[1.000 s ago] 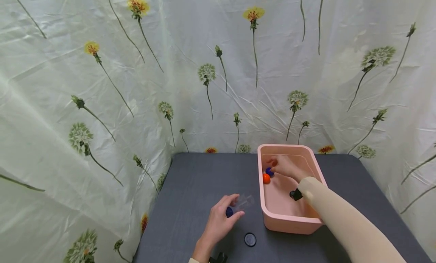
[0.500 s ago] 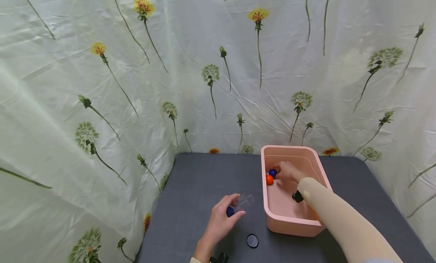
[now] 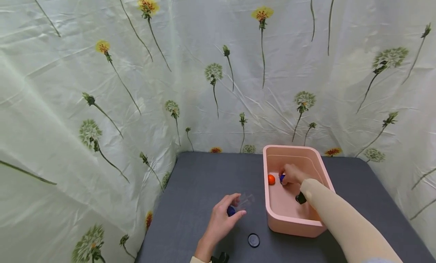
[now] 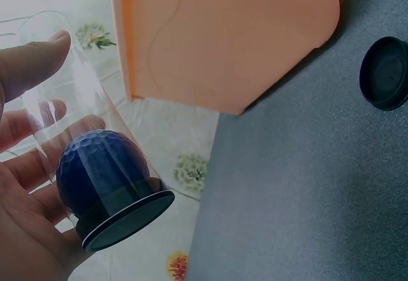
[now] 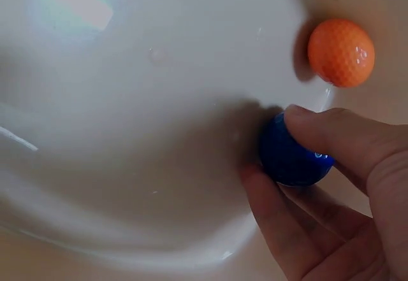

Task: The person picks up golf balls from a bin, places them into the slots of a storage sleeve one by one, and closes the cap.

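Note:
My left hand [image 3: 219,219] grips a clear plastic tube [image 4: 95,96] with a black cap [image 4: 127,220] on its lower end. Inside, at that capped end, sits a dark blue golf ball [image 4: 102,166]. Down in the pink bin [image 3: 296,229], my right hand [image 3: 292,174] pinches another blue golf ball [image 5: 290,153] between thumb and fingers. An orange golf ball [image 5: 341,53] lies on the bin's floor, close to the wall and a little apart from the right hand's thumb.
A loose round black cap [image 3: 253,240] lies on the dark grey table [image 3: 204,179], in front of the bin's near left corner. Behind the table hangs a white curtain [image 3: 190,77] printed with dandelions.
Inside the bin, the right hand has taken hold of the blue golf ball and brought it away from the orange one, rightward and nearer. The left hand keeps its hold on the tube.

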`<state>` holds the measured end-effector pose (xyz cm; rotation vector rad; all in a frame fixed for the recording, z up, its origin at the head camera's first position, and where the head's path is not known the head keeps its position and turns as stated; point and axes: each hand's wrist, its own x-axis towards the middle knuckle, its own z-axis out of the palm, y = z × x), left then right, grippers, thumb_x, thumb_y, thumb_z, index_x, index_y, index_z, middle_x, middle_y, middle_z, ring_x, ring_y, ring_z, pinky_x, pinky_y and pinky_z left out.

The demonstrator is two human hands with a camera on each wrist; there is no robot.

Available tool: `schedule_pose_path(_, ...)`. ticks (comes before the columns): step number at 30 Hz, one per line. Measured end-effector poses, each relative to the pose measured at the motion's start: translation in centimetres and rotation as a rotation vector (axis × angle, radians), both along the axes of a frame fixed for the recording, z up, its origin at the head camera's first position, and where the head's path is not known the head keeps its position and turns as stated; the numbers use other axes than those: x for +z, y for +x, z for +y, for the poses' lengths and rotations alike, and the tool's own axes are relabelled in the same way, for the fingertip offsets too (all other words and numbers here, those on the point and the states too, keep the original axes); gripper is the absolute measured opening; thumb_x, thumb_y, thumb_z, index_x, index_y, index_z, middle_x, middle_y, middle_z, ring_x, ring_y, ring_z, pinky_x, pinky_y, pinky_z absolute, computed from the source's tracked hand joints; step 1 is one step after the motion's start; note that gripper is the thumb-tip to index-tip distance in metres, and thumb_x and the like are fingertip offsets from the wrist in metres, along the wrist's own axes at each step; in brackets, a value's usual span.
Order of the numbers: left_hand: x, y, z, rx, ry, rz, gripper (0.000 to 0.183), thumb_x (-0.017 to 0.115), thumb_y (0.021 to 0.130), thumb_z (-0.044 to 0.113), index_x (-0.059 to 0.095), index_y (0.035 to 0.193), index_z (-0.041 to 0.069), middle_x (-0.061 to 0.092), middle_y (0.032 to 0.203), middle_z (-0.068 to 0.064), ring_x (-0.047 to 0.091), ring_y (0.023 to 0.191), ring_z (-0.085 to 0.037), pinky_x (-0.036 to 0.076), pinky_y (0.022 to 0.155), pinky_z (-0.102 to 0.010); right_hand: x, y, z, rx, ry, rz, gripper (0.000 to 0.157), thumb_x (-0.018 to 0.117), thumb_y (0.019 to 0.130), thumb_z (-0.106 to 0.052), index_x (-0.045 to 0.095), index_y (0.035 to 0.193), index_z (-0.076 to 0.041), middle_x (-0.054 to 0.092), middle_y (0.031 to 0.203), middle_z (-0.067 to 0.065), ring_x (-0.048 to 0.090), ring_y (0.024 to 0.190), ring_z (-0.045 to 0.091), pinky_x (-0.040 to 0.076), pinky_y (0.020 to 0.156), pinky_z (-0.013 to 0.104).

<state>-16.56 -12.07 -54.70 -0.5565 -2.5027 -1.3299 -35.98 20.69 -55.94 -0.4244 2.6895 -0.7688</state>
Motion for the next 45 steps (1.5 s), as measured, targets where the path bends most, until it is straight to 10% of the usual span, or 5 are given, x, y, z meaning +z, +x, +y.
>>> schedule_pose_path(23, 0.6, 0.5, 0.5, 0.004, 0.005, -0.058, 0.049, 0.08, 0.088, 0.031, 0.061, 0.133, 0.026, 0.063, 0.11, 0.01, 0.062, 0.1, -0.009, 0.054, 0.085, -0.032, 3.5, 1.6, 0.8, 0.205, 0.083, 0.111, 0.025, 0.083, 0.076, -0.002, 0.073, 0.099, -0.003, 0.068, 0.087, 0.008, 0.057, 0.074, 0.021, 0.052, 0.069, 0.032)
schedule_pose_path(45, 0.7, 1.2, 0.7, 0.002, 0.003, -0.032, 0.049, 0.081, 0.088, 0.026, 0.061, 0.133, 0.024, 0.067, 0.112, -0.001, 0.063, 0.1, -0.01, 0.055, 0.085, -0.033, 10.9, 9.0, 0.4, 0.129, -0.129, 0.163, 0.033, 0.083, 0.083, -0.011, 0.072, 0.113, -0.015, 0.069, 0.101, 0.003, 0.064, 0.086, 0.019, 0.058, 0.072, 0.033)
